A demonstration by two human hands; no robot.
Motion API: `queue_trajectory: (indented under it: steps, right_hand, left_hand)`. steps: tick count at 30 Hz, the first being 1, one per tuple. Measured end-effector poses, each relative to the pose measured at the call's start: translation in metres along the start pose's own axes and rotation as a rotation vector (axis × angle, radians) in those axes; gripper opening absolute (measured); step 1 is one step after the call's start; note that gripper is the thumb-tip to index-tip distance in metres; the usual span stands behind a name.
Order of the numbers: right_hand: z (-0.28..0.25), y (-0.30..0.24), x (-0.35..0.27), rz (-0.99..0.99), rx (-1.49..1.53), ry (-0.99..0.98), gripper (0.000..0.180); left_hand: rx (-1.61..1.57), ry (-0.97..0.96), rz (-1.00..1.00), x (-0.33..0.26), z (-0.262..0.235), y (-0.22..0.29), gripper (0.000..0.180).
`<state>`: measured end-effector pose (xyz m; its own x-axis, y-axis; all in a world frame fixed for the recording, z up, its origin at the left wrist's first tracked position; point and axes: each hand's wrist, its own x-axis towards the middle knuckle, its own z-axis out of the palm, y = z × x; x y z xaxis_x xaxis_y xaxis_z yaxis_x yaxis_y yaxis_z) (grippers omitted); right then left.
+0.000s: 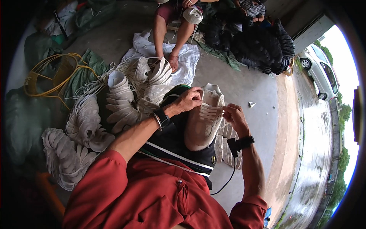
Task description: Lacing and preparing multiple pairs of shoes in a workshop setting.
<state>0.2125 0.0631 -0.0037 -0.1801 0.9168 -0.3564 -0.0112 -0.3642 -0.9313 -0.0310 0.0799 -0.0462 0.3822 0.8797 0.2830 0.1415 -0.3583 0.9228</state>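
Note:
A cream-white sneaker upper (196, 130) rests on my dark-clad lap, toe toward me, with white laces (209, 112) strung across its front. At its left edge, near the top of the lacing, my left hand (189, 100) is closed in a pinch; the exact spot between its fingertips is hard to make out. On the other side my right hand (235, 116) pinches a white shoelace close to the eyelets. A black wristband device with a cable (241, 143) is on my right wrist. Stacked white uppers (225, 149) lie on the floor beyond my lap.
Nested rows of white uppers (85, 122) lie at left, with loose laces (89, 88) and a yellow-framed stool (57, 76). Across from me, a person (177, 28) holds another white upper (193, 15). A black shoe heap (263, 47) stands far right; a car (320, 72) is outside.

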Motion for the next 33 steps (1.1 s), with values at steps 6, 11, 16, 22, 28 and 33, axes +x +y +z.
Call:
queue_trajectory:
  steps: [6,11,16,22,28,33]
  right_hand:
    - [-0.059,0.021,-0.018,-0.026,0.145,0.181,0.016]
    - [-0.180,0.041,-0.065,-0.178,0.251,0.362,0.016]
    - [-0.285,0.067,-0.158,-0.307,0.364,0.719,0.036]
    - [-0.328,0.083,-0.219,-0.527,0.601,0.857,0.035]
    - [-0.396,0.199,-0.241,-0.327,0.276,0.810,0.007]
    - [-0.145,0.092,-0.107,-0.055,0.141,0.623,0.015]
  left_hand:
    - [0.038,-0.030,-0.123,-0.026,-0.060,-0.017,0.011]
    - [0.612,0.408,-0.022,-0.085,-0.133,-0.083,0.007]
    - [-0.212,0.141,-0.653,-0.060,-0.058,0.016,0.021]
    - [-1.252,-0.074,-0.782,-0.051,-0.021,0.008,0.033]
    - [-1.474,0.269,-0.556,-0.051,-0.044,-0.026,0.011]
    - [-1.284,1.041,-0.845,-0.099,-0.123,-0.019,0.014]
